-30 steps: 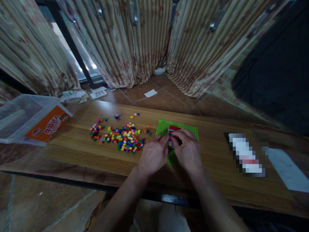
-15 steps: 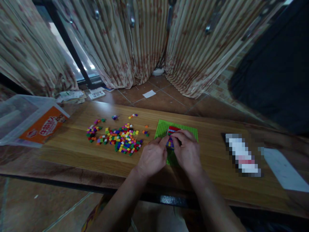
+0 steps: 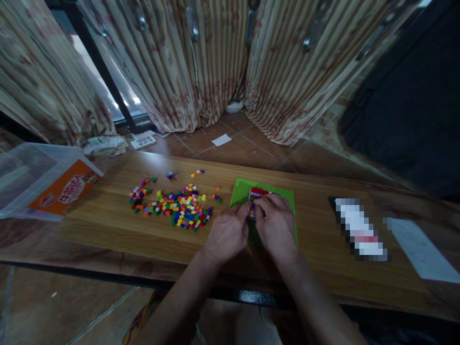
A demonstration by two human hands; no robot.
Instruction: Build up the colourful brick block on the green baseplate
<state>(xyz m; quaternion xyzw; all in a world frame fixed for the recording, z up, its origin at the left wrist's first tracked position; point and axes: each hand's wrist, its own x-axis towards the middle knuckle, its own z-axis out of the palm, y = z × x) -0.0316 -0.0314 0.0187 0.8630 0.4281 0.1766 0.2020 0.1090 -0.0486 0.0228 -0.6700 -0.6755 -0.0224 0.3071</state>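
Note:
A green studded baseplate (image 3: 240, 188) lies on the wooden table, with a block of small bricks (image 3: 257, 192) built up on it, red and white at its far side and purple and yellow nearer. My left hand (image 3: 228, 232) rests at the left side of these bricks, its fingers closed and their tips touching the bricks' edge. On the other side my right hand (image 3: 276, 223) is bent over the bricks, thumb and forefinger pinched together. What lies between the fingertips of either hand is too small and hidden to name.
Many loose coloured bricks (image 3: 187, 206) are heaped left of the baseplate on the table (image 3: 118, 215). A clear plastic box (image 3: 39, 163) with an orange label stands at the far left. To the right lie a blurred-out object (image 3: 361, 230) and a white sheet (image 3: 424, 249).
My right hand's fingers have shifted slightly over the bricks and cover more of the purple and yellow part. The left hand has stayed almost in place.

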